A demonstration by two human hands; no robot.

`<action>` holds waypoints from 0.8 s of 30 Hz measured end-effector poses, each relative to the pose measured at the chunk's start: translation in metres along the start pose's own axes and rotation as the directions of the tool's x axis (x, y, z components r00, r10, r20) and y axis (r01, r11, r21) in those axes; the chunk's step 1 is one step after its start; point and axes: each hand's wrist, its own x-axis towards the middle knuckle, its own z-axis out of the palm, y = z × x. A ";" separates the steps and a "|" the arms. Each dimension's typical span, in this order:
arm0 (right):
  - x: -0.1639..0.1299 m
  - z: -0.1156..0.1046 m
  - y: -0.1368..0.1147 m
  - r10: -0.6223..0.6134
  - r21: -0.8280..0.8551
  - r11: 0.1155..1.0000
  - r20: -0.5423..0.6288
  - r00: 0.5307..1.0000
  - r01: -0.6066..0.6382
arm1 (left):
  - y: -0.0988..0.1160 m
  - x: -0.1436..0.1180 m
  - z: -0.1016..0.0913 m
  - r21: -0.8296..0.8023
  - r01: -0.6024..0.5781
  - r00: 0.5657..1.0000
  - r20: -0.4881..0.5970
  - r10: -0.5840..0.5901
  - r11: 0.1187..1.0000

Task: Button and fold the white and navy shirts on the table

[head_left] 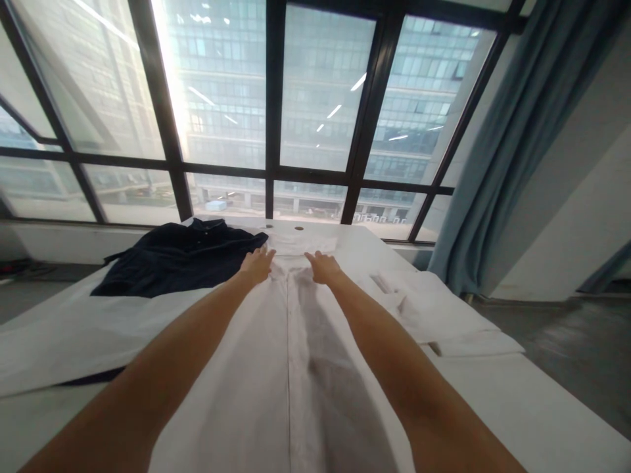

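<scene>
A white shirt (251,387) stretches from the near edge of the view up to my hands, its front placket running down the middle. At its far end, by the collar, my left hand (257,265) grips the left side with bent fingers. Level with it, my right hand (324,267) has hold of the right side of the same end. The cloth between my arms hangs in soft lengthwise folds. Close to my left hand lies a dark navy shirt (182,256), spread flat with its collar toward the window.
White garments (434,305) lie on the right part of the white table (497,384). More white cloth (162,315) is under the navy shirt. Large dark-framed windows (325,85) stand behind the table. A blue-grey curtain (497,157) hangs at the right.
</scene>
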 end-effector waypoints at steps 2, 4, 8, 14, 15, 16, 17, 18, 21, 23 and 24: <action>-0.020 0.008 -0.014 0.000 0.065 0.998 0.020 1.000 -0.001 | 0.013 -0.023 0.011 -0.031 0.005 1.000 0.029 -0.004 0.999; -0.049 0.014 -0.027 -0.006 0.131 0.991 0.036 0.999 0.001 | 0.023 -0.054 0.017 -0.095 -0.045 0.995 0.081 0.052 0.994; -0.109 0.025 -0.044 0.072 0.278 0.952 0.203 0.977 -0.128 | 0.029 -0.115 0.021 -0.202 -0.068 0.960 0.254 0.120 0.977; -0.143 0.049 -0.058 0.117 0.361 0.908 0.267 0.957 -0.212 | 0.027 -0.150 0.036 -0.218 -0.053 0.953 0.281 0.114 0.975; -0.142 0.052 -0.059 0.114 0.369 0.907 0.243 0.963 -0.200 | 0.027 -0.149 0.037 -0.216 -0.053 0.960 0.257 0.109 0.975; -0.142 0.054 -0.059 0.106 0.378 0.907 0.219 0.970 -0.185 | 0.027 -0.149 0.038 -0.212 -0.053 0.965 0.239 0.104 0.976; -0.142 0.055 -0.058 0.095 0.388 0.907 0.196 0.976 -0.166 | 0.027 -0.148 0.037 -0.209 -0.055 0.968 0.227 0.103 0.976; -0.143 0.055 -0.055 0.082 0.398 0.906 0.172 0.982 -0.145 | 0.027 -0.150 0.034 -0.205 -0.059 0.970 0.218 0.104 0.977; -0.157 0.049 -0.038 0.074 0.421 0.902 0.068 0.995 -0.096 | 0.031 -0.166 0.023 -0.230 -0.086 0.973 0.190 0.132 0.969; -0.172 0.044 -0.016 0.158 0.404 0.905 -0.026 0.987 -0.134 | 0.035 -0.185 0.016 -0.288 -0.116 0.969 0.179 0.172 0.950; -0.181 0.042 -0.003 0.233 0.391 0.900 -0.065 0.970 -0.190 | 0.037 -0.195 0.013 -0.320 -0.136 0.962 0.183 0.202 0.937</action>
